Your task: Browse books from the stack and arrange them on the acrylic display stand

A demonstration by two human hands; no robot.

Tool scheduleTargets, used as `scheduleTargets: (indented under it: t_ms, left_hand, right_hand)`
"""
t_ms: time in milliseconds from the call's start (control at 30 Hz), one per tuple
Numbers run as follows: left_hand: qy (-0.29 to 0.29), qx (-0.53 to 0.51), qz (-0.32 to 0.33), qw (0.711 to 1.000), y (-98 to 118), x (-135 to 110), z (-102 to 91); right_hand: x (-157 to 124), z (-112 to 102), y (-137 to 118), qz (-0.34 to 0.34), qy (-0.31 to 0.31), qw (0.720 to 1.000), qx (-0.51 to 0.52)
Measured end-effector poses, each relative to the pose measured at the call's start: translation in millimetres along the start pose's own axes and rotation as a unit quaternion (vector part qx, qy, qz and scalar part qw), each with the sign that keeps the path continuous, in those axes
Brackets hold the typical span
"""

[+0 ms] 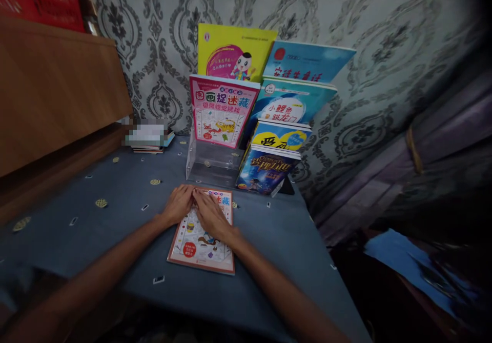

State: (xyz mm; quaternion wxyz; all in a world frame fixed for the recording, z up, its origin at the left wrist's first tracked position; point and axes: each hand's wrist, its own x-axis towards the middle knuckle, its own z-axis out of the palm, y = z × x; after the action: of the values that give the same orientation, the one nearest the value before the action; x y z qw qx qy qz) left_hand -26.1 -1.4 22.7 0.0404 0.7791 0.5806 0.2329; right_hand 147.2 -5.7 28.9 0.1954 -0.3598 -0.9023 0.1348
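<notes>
A thin children's activity book (200, 245) with a pink border lies flat on the blue cloth-covered table (115, 215). My left hand (177, 204) rests on the book's upper left corner, fingers stretched flat. My right hand (210, 215) lies across the book's top half, fingers also flat and touching the left hand's fingertips. Just behind the book stands a clear tiered display rack (209, 163). The rack holds a matching pink book (221, 109) on its left side.
On the rack are also a yellow book (234, 51), two blue books (307, 61) and two smaller ones (265, 171) at the right. A small stack of books (148, 140) lies at the back left beside a wooden headboard (54, 92). Patterned wallpaper stands behind; the table edge drops off at right.
</notes>
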Motion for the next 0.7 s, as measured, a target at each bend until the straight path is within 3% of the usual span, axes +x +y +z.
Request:
scheduleTargets:
  t_ms: [233, 567, 700]
  left_hand:
    - [0.004, 0.007, -0.007, 1.0, 1.8, -0.2, -1.7]
    - [-0.019, 0.036, -0.014, 0.999, 3.3, -0.1, -4.3]
    - [-0.027, 0.056, -0.016, 0.998, 4.9, -0.4, -5.3]
  right_hand:
    - [3.4, -2.1, 0.7, 0.044, -0.01, 0.999, -0.006]
    - [-31.1, -24.8, 35.9, 0.165, 0.024, 0.984, -0.058]
    - [-36.8, -25.4, 41.9, 0.178, 0.025, 0.982, -0.064]
